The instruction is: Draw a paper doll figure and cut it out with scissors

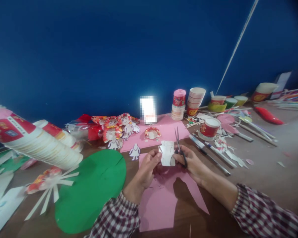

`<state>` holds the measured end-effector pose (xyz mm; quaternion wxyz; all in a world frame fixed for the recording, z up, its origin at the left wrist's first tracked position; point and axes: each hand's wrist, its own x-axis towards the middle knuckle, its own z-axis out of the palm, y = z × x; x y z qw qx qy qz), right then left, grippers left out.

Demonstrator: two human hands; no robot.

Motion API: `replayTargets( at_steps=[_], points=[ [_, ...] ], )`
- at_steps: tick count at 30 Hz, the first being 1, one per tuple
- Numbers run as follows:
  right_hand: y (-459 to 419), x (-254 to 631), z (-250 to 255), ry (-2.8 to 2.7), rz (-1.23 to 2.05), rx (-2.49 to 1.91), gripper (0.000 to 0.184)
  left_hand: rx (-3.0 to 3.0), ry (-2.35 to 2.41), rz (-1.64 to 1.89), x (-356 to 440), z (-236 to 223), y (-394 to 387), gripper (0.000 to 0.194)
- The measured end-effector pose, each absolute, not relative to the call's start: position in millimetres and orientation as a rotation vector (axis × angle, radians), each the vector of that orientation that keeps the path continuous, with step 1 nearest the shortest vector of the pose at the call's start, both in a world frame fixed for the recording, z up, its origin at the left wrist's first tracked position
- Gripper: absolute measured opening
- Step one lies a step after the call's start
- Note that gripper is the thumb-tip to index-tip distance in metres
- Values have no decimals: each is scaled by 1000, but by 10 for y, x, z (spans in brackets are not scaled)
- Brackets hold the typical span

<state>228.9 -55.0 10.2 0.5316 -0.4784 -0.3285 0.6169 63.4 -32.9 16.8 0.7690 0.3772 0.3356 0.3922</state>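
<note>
left hand (149,167) is closed on the near left edge of the white paper (167,154), at the centre of the view, probably to steady it. right hand (192,165) is narrow too, its thumb at the paper's right edge while its fingers carry the scissors (183,158); their blades stand parted, towards twelve o'clock, which seems to keep the points off the paper. pink sheet (157,211) lies beneath the hands on the tabletop (263,158). from them, a white cut-out (134,152) lies at ten o'clock, perhaps set aside to stay flat, the green oval (91,191) at eight, and pens (217,156) at two, likely for easy reach.
</note>
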Motion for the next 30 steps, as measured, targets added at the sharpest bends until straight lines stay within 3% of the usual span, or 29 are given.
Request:
replayTargets(
  at_steps=[5, 12, 18, 30],
  points=[
    [-563, 2246, 142, -848, 1456, -1101, 42, 941, 845, 817, 669, 145, -319, 37],
    [-556, 2347, 356, -935, 1224, -1090, 41, 1005, 966, 780, 570, 175, -231, 22],
    [-551, 2356, 340, -1011, 1352, -1105, 43, 1092, 1011, 705, 562, 213, -245, 16],
    [-641, 2174, 262, -943, 1474, -1133, 45, 809, 810, 969, 666, 187, -329, 29]
  ],
)
